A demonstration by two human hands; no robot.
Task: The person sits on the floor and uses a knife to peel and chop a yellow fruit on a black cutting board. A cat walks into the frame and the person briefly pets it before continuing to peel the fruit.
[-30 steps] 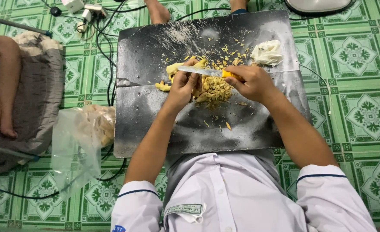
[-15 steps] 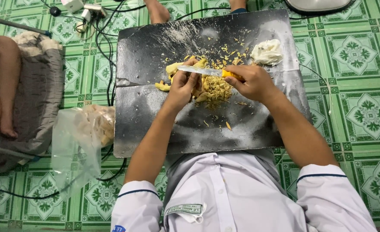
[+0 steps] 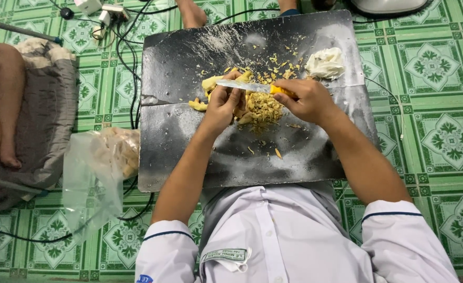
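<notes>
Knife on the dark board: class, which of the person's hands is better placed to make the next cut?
Right, probably. The right hand grips the knife by its yellow handle, while the left hand steadies the yellow pieces.

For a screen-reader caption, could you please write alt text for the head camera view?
Seen from above, a person's right hand holds a yellow-handled knife across a yellow chunk gripped in the left hand, over a pile of yellow peelings on a dark board on a green tiled floor. A clear plastic bag lies left of the board.
</notes>
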